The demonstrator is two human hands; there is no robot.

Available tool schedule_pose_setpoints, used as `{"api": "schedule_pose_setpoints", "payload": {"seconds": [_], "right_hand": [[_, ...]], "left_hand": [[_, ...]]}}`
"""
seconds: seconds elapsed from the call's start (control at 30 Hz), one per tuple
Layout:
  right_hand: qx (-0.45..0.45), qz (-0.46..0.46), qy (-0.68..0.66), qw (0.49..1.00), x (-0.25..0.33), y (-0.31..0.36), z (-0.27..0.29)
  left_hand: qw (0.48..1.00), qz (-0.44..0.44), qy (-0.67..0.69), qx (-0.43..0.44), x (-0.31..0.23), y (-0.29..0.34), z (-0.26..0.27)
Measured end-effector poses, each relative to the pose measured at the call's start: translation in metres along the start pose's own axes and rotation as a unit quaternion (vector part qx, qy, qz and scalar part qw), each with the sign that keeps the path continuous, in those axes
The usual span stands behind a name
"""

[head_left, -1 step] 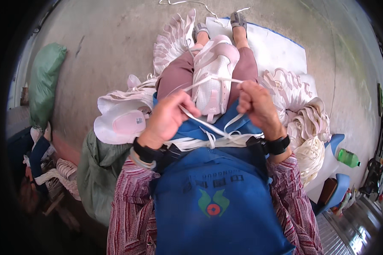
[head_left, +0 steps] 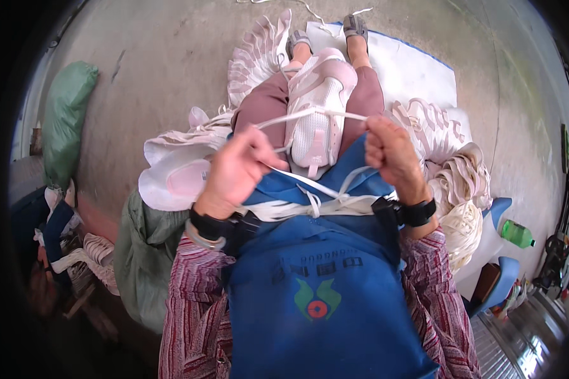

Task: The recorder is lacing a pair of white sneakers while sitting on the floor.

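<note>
A white and pink shoe upper (head_left: 313, 104) lies between my thighs, its pink tab toward me. A white shoelace (head_left: 342, 115) crosses it and runs out to both sides. My left hand (head_left: 237, 169), partly blurred, has its fingers closed on the lace left of the upper. On the right, my right hand (head_left: 391, 150) pinches the lace's other side in a fist. A bundle of white laces (head_left: 278, 210) lies across my waist on the blue apron (head_left: 316, 265), some strands looping up below the hands.
Stacked shoe uppers (head_left: 259, 60) lie beyond my left leg, with more uppers (head_left: 177, 180) by my left hand. Others (head_left: 427, 129) sit at the right, near a coil of cream laces (head_left: 461, 230). Farther off are a green sack (head_left: 69, 120) and a green bottle (head_left: 517, 234).
My hands have moved farther apart, the left one outward to the left and the right one slightly right. The lace across the upper is stretched straighter.
</note>
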State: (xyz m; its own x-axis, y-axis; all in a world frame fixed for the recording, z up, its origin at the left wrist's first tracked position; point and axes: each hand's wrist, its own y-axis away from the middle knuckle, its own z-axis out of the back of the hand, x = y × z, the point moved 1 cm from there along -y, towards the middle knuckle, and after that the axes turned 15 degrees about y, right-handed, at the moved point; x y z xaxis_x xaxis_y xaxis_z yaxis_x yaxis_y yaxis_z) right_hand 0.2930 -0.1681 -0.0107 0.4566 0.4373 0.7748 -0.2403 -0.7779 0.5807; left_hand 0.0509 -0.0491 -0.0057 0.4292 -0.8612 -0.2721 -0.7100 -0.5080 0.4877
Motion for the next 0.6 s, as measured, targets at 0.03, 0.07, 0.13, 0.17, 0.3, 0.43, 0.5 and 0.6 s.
{"api": "schedule_pose_setpoints", "payload": {"seconds": [0.03,0.07,0.13,0.17,0.3,0.43,0.5,0.6], "right_hand": [[-0.009,0.002,0.04,0.999,0.001,0.002,0.014],[-0.036,-0.008,0.053,0.998,-0.001,0.002,0.027],[-0.07,-0.024,0.05,0.996,-0.007,0.001,0.053],[-0.075,-0.021,-0.006,0.997,-0.011,-0.001,0.065],[-0.094,-0.043,-0.104,0.989,-0.017,-0.002,0.102],[-0.122,-0.012,-0.149,0.981,-0.023,-0.005,0.115],[-0.097,-0.018,-0.132,0.986,-0.025,-0.006,0.112],[-0.257,-0.005,0.137,0.957,-0.024,0.0,0.097]], "left_hand": [[0.995,-0.03,0.079,0.051,-0.018,0.008,0.008],[0.978,-0.033,0.172,0.114,-0.04,0.018,0.017],[0.949,-0.15,0.26,0.099,-0.082,0.051,0.046],[0.951,-0.178,0.221,0.12,-0.1,0.069,0.063],[0.923,-0.337,0.174,0.07,-0.173,0.152,0.134],[0.895,-0.43,0.109,-0.054,-0.22,0.227,0.187],[0.855,-0.494,0.106,-0.119,-0.237,0.248,0.202],[0.788,-0.575,0.095,-0.197,-0.251,0.262,0.209]]}}
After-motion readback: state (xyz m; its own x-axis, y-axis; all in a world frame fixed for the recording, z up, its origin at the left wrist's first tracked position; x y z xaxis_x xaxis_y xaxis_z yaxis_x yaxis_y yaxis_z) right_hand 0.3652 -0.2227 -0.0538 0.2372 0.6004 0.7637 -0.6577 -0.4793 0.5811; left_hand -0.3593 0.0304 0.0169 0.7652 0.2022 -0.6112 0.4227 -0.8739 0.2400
